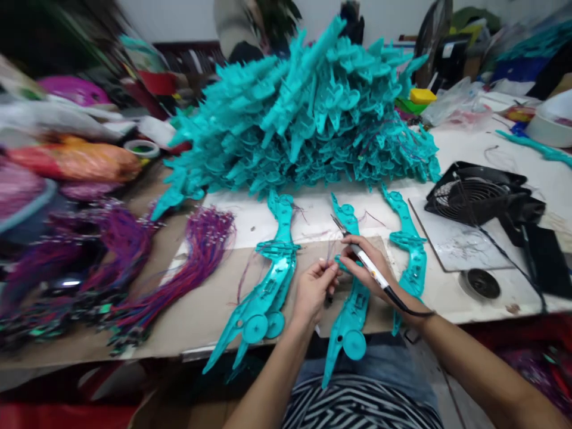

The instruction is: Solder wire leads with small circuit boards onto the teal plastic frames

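My right hand [369,262] is closed around a soldering iron [370,267], its metal tip pointing up and to the left. Under that hand lies a long turquoise plastic part [353,316] with a round disc at its near end. My left hand [316,286] pinches thin wires [329,253] at the left side of this part; how many is too small to tell. To the left lies a second turquoise part [281,268], with reddish wires beside it. A third turquoise part [409,256] is at the right, partly behind my right forearm.
A large heap of turquoise parts [304,113] fills the back of the table. Bundles of purple-red wires [196,262] lie at left. On the right stand a black fan [476,190], a white board [460,241] and a small round tin [479,283]. The iron's cord runs over my right wrist.
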Motion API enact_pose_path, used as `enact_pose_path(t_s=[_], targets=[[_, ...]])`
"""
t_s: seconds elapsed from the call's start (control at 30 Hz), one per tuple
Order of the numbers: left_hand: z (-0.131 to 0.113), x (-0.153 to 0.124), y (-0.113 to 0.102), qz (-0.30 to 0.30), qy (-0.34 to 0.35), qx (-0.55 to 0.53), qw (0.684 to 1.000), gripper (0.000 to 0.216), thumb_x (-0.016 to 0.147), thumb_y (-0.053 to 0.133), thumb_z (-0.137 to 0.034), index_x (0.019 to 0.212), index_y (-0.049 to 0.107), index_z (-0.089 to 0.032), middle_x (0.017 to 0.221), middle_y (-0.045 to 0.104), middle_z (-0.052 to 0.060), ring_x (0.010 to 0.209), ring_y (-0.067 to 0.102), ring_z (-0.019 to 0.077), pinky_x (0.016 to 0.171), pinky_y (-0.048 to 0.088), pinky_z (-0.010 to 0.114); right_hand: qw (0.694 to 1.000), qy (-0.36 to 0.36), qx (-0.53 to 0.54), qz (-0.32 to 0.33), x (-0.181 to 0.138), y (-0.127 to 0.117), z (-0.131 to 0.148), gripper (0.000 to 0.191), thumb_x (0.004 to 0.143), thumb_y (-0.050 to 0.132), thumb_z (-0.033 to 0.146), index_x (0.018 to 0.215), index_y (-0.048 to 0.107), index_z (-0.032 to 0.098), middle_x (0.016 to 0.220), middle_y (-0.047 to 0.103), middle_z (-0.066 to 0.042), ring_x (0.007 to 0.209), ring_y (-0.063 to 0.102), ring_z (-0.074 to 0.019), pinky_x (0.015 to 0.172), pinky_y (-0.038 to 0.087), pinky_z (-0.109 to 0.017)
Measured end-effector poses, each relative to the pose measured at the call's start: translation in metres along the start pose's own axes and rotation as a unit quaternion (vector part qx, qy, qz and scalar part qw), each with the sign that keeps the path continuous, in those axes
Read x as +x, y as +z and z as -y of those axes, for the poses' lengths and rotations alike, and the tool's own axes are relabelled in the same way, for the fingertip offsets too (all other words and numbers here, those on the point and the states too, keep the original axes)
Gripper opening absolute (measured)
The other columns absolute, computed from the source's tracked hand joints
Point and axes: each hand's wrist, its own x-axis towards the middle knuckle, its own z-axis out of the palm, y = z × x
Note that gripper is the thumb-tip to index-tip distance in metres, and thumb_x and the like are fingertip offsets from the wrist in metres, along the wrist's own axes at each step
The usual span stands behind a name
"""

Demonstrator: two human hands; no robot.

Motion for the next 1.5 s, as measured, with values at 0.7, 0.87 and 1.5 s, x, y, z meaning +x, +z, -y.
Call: enact_pose_path(t_s=[0.7, 0.87, 1.5], targets=[[-0.019, -0.003, -0.002, 0.109, 0.081, 0.231, 0.963, 0.013, 0.070, 0.069, -0.030, 0.068, 0.069, -0.017, 0.059, 0.060, 0.000, 0.055, 0.050, 0.0132, 0.053, 0.038, 0.022, 0.987, -0.098, -0.091, -0.084, -0.030, -0.006, -0.009, 0.025, 0.083, 0.062, 0.021, 0.109, 0.061, 0.023, 0.083, 0.072, -0.001, 0.073, 0.071, -0.0147, 0.072, 0.059, -0.025], [-0.015, -0.005, 0.001, 0.103, 0.032, 0.177, 0.978, 0.025, 0.064, 0.076, -0.037, 0.071, 0.069, -0.014, 0.064, 0.060, 0.000, 0.058, 0.048, 0.0107, 0.055, 0.036, 0.020, 0.996, -0.042, -0.043, -0.071, -0.035, -0.006, -0.006, 0.026, 0.082, 0.064, 0.023, 0.108, 0.061, 0.023, 0.080, 0.072, 0.001, 0.071, 0.069, -0.0132, 0.071, 0.057, -0.024], [0.006, -0.015, -0.020, 0.179, 0.087, 0.330, 0.923, 0.014, 0.070, 0.071, -0.030, 0.064, 0.069, -0.017, 0.065, 0.065, 0.004, 0.061, 0.054, 0.0146, 0.056, 0.040, 0.022, 0.986, -0.115, -0.102, -0.068, -0.123, -0.049, 0.030, 0.021, 0.084, 0.057, 0.009, 0.092, 0.073, 0.020, 0.069, 0.068, -0.004, 0.065, 0.066, -0.0166, 0.059, 0.055, -0.029]])
